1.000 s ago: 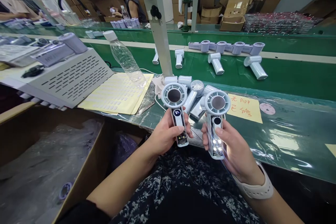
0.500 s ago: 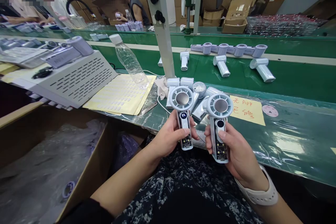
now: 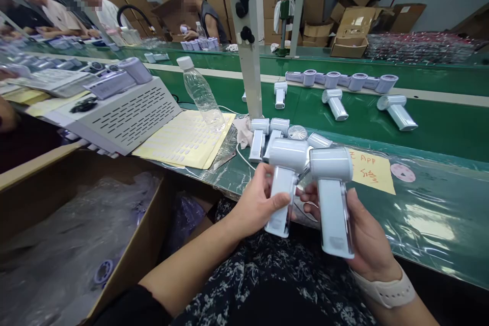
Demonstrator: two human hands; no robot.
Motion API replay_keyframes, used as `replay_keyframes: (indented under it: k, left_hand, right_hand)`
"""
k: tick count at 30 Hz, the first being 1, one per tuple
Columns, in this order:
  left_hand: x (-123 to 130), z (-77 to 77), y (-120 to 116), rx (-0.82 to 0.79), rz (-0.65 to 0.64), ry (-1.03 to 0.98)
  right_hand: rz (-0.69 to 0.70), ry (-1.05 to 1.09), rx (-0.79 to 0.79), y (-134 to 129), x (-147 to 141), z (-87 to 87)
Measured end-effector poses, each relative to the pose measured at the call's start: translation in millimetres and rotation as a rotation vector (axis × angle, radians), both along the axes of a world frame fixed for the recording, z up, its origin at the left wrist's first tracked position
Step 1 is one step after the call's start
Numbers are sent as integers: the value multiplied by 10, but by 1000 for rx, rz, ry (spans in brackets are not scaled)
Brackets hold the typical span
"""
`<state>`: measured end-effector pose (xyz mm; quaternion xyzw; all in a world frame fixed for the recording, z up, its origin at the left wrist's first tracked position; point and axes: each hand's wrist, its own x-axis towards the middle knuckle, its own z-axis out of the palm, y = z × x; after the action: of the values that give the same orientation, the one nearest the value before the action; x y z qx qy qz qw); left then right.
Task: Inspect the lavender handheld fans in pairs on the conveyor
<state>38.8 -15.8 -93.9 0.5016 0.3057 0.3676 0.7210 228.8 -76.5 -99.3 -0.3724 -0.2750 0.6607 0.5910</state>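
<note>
A pale blue handheld fan (image 3: 283, 178) is in my left hand (image 3: 257, 204), its smooth side facing me and my thumb lying across the handle. My right hand (image 3: 367, 234) holds another such fan (image 3: 334, 198), fingers behind the handle and thumb along its right edge. The two fan heads are close together, side by side. Just behind them, several more pale blue fans lie on the bench edge, one of them (image 3: 257, 137) beside a crumpled white tissue (image 3: 243, 131).
A clear bottle (image 3: 202, 94) stands on yellow sheets (image 3: 179, 145) beside a slotted grey box (image 3: 133, 112). Fans line the green belt (image 3: 298, 107) beyond a metal post (image 3: 248, 71). An open carton (image 3: 130, 265) with plastic bags sits lower left. People work across the belt.
Both fans have been turned round, from their displays and round grilles to their smooth sides. The view has shifted slightly, and both hands still hold the fans.
</note>
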Motion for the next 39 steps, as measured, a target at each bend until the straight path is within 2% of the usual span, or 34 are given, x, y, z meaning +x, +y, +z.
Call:
replay_keyframes:
  k: [5,9,11,14,16,19,22,26,31,36,39]
  left_hand:
    - [27,170,-193,79,57,-18]
    - [-1,276,-218,69,30,-132]
    - [-2,274,-171,8,-13,-208]
    - [25,220,-88,-114,-145,-285]
    - [46,185,-52,-180,-174,-309]
    - [51,177,-23,-230,-106,-339]
    - [28,200,-2,-239,-90,-362]
    - [-16,209,7,-185,-76,-327]
    - [-48,192,-6,-112,-41,-212]
    - [-40,136,13,-98,-62,-191]
    - [-38,142,22,-74,-66,-149]
  right_hand:
    - [14,41,78,-60,-12,116]
    - [-6,5,120,-73,-12,256]
    - [-24,6,112,-53,-14,321]
    - [-5,59,93,-16,-47,387]
    - [21,84,73,-3,-87,405]
    - [41,95,52,-8,-146,405]
    - [21,122,40,-26,-163,381]
    - [-71,126,58,-39,-105,312]
    - [-253,56,59,-28,-38,232]
    - [-319,1,-19,8,-78,190]
    - [-322,-17,13,20,-78,131]
